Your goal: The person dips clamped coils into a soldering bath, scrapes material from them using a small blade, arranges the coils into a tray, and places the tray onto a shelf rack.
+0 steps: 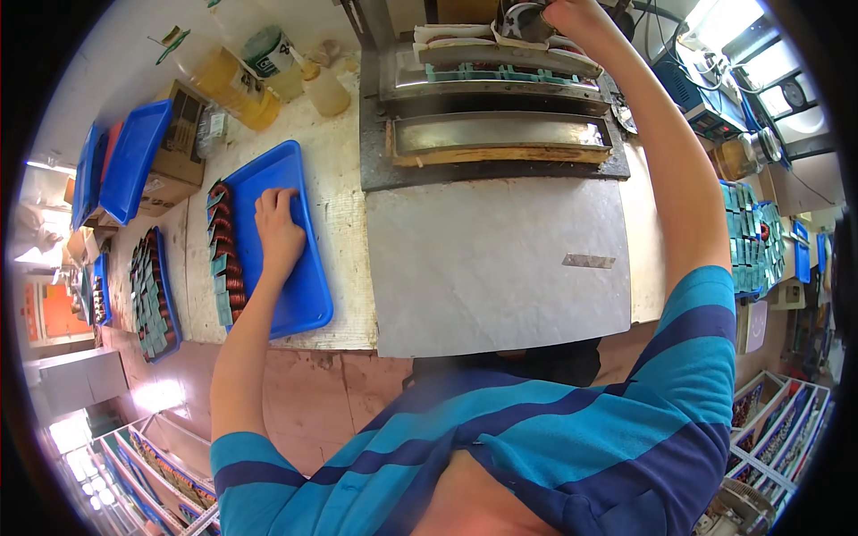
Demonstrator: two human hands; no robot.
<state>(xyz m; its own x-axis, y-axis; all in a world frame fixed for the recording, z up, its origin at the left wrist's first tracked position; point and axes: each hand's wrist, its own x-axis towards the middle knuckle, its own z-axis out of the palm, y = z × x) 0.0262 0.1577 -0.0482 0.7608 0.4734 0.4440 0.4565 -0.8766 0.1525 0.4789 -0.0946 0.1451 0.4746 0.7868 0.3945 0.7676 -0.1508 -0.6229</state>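
Observation:
My left hand (pixel 280 234) is over the bare part of a blue plastic tray (pixel 299 295), its fingers bent but apart, with nothing visible in them. Along the tray's left side runs a row of copper-wound coils (pixel 226 255) with green tabs, just left of that hand. My right arm stretches far forward, and my right hand (pixel 572 14) is closed at the edge of a dark round metal vessel (pixel 525 24), partly cut off by the picture's top. Below it, a metal fixture (pixel 500 87) holds a row of green-tabbed pieces (pixel 505 74).
A shallow metal trough (pixel 500 134) lies before the fixture, with a grey sheet (pixel 496 263) nearer me. Plastic bottles (pixel 228 85) stand at back left. Another coil tray (pixel 159 295) is farther left. At right are a blue device (pixel 702 94) and stacked green-tabbed parts (pixel 749 232).

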